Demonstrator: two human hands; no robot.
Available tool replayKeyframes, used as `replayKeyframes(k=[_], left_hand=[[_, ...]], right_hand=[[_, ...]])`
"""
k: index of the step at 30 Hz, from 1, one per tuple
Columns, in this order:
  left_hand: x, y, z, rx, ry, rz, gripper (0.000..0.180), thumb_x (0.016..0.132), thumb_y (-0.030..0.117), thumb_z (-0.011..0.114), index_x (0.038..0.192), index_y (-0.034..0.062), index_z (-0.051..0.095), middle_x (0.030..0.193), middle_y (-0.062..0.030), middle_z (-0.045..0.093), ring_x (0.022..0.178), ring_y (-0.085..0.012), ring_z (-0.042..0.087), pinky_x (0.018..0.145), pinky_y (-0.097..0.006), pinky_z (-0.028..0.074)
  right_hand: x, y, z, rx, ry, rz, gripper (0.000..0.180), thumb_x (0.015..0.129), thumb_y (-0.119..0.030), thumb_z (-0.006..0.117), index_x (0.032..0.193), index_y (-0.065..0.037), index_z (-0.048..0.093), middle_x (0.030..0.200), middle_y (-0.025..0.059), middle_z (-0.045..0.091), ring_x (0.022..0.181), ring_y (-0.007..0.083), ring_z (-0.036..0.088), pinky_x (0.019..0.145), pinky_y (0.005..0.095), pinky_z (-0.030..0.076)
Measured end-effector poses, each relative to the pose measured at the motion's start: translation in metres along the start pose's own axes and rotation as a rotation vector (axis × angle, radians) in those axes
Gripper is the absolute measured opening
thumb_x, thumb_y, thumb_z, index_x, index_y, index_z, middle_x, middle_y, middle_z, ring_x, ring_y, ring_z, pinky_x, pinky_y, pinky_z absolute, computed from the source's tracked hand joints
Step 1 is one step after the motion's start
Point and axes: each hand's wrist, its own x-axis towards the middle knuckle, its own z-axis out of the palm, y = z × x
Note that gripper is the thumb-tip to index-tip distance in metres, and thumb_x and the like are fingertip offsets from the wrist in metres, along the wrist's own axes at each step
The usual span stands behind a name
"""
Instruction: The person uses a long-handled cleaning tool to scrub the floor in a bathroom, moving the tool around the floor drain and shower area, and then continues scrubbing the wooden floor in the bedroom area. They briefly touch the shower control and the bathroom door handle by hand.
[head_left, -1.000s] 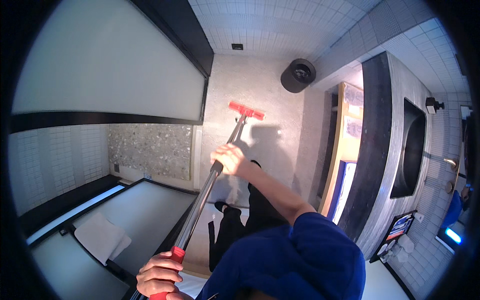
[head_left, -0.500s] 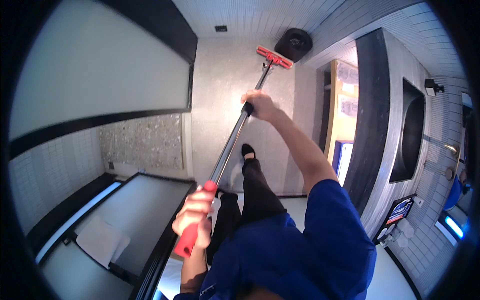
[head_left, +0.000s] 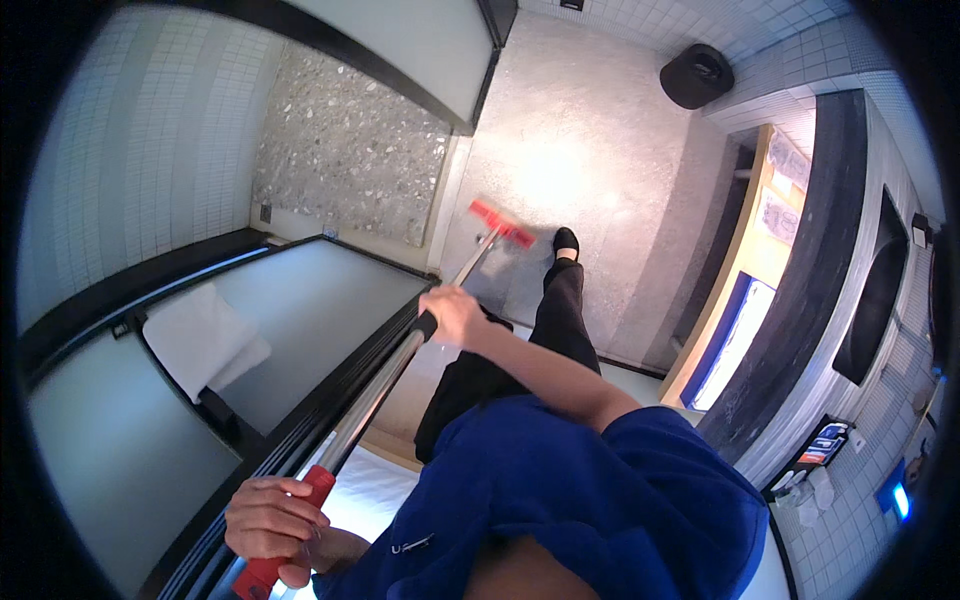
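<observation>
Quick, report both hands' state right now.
Left hand: closed, holding the red grip at the pole's near end.
Right hand: closed around the metal pole, by its black collar.

Grey floor is spreading beyond right hand, light glaring off it. Speckled floor is lying ahead-left; frosted glass panel is standing left of hand, white towel hanging there. Black bin is sitting ahead-right, near tiled wall; dark vanity is running right.
</observation>
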Motion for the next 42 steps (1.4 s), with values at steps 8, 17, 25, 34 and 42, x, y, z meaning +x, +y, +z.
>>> replayKeyframes(k=[8, 17, 25, 34, 42], left_hand=[[-0.075, 0.014, -0.054, -0.06, -0.258, 0.09, 0.027, 0.078, 0.03, 0.076, 0.092, 0.0115, 0.062, 0.086, -0.0068, 0.068, 0.083, -0.0216, 0.07, 0.078, -0.036, 0.057], [-0.078, -0.118, 0.115, -0.206, 0.478, -0.1, 0.019, 0.08, 0.024, 0.072, 0.079, 0.0074, 0.062, 0.081, -0.0107, 0.065, 0.074, -0.028, 0.065, 0.066, -0.04, 0.053], [-0.221, -0.006, 0.016, -0.029, 0.496, -0.246, 0.027, 0.076, 0.033, 0.074, 0.071, 0.0126, 0.058, 0.071, -0.0046, 0.066, 0.069, -0.0233, 0.067, 0.076, -0.042, 0.054], [-0.195, 0.035, -0.057, -0.154, -0.426, 0.011, 0.027, 0.08, 0.036, 0.075, 0.08, 0.0133, 0.059, 0.077, -0.0028, 0.069, 0.074, -0.0171, 0.07, 0.079, -0.036, 0.055], [-0.121, -0.016, 0.018, -0.278, -0.484, 0.207, 0.038, 0.071, 0.03, 0.08, 0.098, 0.0161, 0.056, 0.097, -0.0071, 0.064, 0.097, -0.0266, 0.065, 0.09, -0.046, 0.049]], right_hand=[[0.013, -0.039, 0.017, -0.152, -0.24, -0.349, 0.026, 0.064, -0.015, 0.071, 0.088, -0.015, 0.06, 0.081, 0.0062, 0.059, 0.088, 0.0293, 0.06, 0.076, 0.0424, 0.046], [0.096, 0.063, -0.096, -0.711, -0.416, 0.097, 0.039, 0.07, -0.013, 0.072, 0.108, -0.013, 0.063, 0.108, 0.0075, 0.061, 0.111, 0.0287, 0.056, 0.096, 0.0419, 0.042], [0.009, -0.042, 0.09, -0.408, -0.487, -0.217, 0.033, 0.054, -0.018, 0.072, 0.086, -0.012, 0.064, 0.088, 0.0138, 0.06, 0.094, 0.0338, 0.059, 0.082, 0.0432, 0.049], [-0.068, -0.093, 0.128, -0.104, -0.403, -0.364, 0.026, 0.068, -0.022, 0.065, 0.09, -0.008, 0.062, 0.083, 0.0113, 0.061, 0.087, 0.0317, 0.061, 0.075, 0.0435, 0.047], [-0.113, -0.032, -0.069, -0.417, 0.021, -0.023, 0.019, 0.063, -0.009, 0.066, 0.081, -0.007, 0.062, 0.083, 0.0124, 0.063, 0.089, 0.0312, 0.062, 0.079, 0.0429, 0.051]])
